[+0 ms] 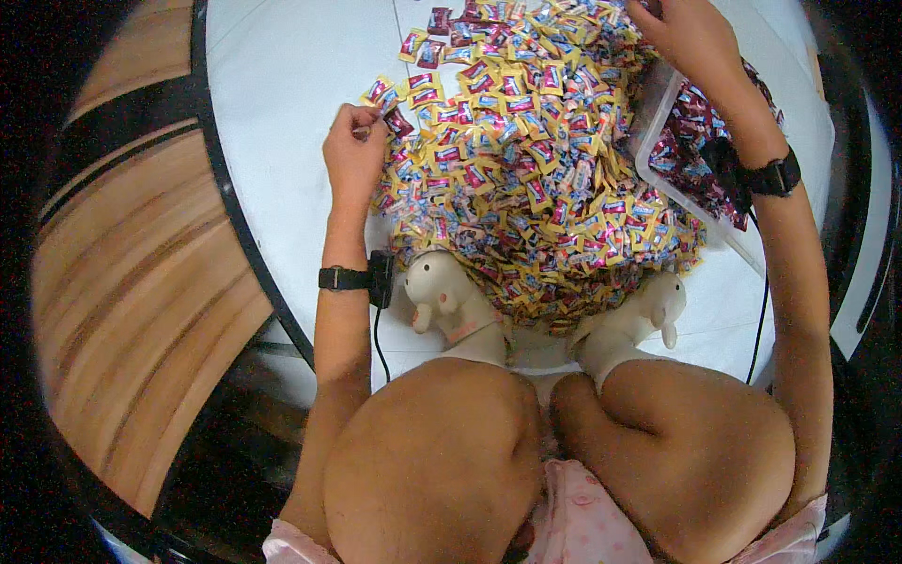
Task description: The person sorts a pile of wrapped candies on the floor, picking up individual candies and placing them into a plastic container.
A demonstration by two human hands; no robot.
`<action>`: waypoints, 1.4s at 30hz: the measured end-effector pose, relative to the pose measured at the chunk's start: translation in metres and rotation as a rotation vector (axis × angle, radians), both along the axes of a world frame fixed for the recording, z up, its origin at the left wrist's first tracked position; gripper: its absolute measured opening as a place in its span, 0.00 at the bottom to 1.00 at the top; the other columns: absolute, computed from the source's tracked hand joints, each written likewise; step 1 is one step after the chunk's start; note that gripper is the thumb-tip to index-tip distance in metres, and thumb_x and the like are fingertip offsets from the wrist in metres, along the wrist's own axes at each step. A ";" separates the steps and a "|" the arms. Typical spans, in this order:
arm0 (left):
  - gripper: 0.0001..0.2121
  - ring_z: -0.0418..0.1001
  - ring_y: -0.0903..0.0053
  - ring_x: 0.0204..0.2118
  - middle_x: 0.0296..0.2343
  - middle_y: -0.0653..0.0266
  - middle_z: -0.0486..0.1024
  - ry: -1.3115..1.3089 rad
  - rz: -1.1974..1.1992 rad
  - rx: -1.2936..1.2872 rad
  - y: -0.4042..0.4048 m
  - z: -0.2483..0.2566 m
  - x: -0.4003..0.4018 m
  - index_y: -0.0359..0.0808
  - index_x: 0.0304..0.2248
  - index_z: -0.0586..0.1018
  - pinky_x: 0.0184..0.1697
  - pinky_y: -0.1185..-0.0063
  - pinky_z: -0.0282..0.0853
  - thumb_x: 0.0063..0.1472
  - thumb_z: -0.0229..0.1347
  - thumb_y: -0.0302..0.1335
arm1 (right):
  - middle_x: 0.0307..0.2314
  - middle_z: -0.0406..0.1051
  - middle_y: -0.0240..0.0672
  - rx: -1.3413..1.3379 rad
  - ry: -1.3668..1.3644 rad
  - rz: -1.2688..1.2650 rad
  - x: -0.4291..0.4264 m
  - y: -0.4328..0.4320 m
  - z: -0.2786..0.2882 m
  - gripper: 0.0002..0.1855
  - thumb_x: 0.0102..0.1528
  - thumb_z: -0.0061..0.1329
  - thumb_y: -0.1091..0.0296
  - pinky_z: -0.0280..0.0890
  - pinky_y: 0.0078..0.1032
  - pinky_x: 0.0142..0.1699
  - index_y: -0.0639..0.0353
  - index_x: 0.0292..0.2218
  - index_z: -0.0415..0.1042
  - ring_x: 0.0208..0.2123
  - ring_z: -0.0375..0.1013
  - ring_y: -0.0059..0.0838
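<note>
A large heap of small wrapped candies, mostly in yellow and maroon wrappers, lies on the white tiled floor. My left hand is at the heap's left edge, fingers curled, with a maroon-wrapped candy right beside the fingertips; whether it is pinched is unclear. My right hand reaches to the top edge of the picture, over the heap's upper right, its fingertips partly cut off. Beneath my right forearm stands a translucent plastic container with many maroon-wrapped candies in it.
Cream animal-shaped slippers are on my feet at the heap's near edge. Black straps with small devices sit on both wrists, with cables hanging down. A wood-patterned panel with black edging lies at the left.
</note>
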State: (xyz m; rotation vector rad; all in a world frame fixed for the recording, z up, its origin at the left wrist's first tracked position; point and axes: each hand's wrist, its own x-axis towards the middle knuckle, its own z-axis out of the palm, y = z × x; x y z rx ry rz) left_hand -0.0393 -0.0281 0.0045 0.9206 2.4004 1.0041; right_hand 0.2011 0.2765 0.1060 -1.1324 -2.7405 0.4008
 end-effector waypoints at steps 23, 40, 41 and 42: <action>0.13 0.74 0.60 0.34 0.32 0.53 0.72 0.338 -0.110 -0.344 -0.002 0.001 0.005 0.35 0.35 0.78 0.37 0.66 0.71 0.57 0.54 0.35 | 0.29 0.76 0.41 0.098 -0.215 0.131 0.012 0.015 -0.022 0.15 0.57 0.44 0.52 0.69 0.43 0.36 0.50 0.40 0.73 0.33 0.76 0.47; 0.11 0.77 0.60 0.32 0.30 0.52 0.77 0.575 -0.143 -0.396 0.016 -0.003 0.015 0.33 0.33 0.77 0.34 0.67 0.72 0.59 0.51 0.33 | 0.30 0.75 0.44 0.029 -0.175 0.158 0.016 0.010 -0.015 0.17 0.57 0.45 0.53 0.69 0.40 0.38 0.51 0.44 0.72 0.33 0.75 0.47; 0.10 0.76 0.59 0.33 0.29 0.52 0.77 0.527 -0.123 -0.409 0.017 -0.001 0.016 0.33 0.32 0.77 0.35 0.66 0.72 0.60 0.51 0.33 | 0.29 0.75 0.43 -0.028 -0.153 0.167 0.016 0.008 -0.017 0.17 0.58 0.45 0.54 0.69 0.38 0.38 0.51 0.45 0.72 0.32 0.75 0.44; 0.12 0.74 0.56 0.40 0.35 0.49 0.74 0.391 -0.157 -0.321 0.025 0.000 0.020 0.31 0.37 0.74 0.42 0.63 0.70 0.63 0.45 0.31 | 0.28 0.75 0.41 -0.069 -0.150 0.166 0.023 0.012 -0.019 0.17 0.58 0.45 0.55 0.69 0.37 0.37 0.51 0.46 0.72 0.32 0.75 0.42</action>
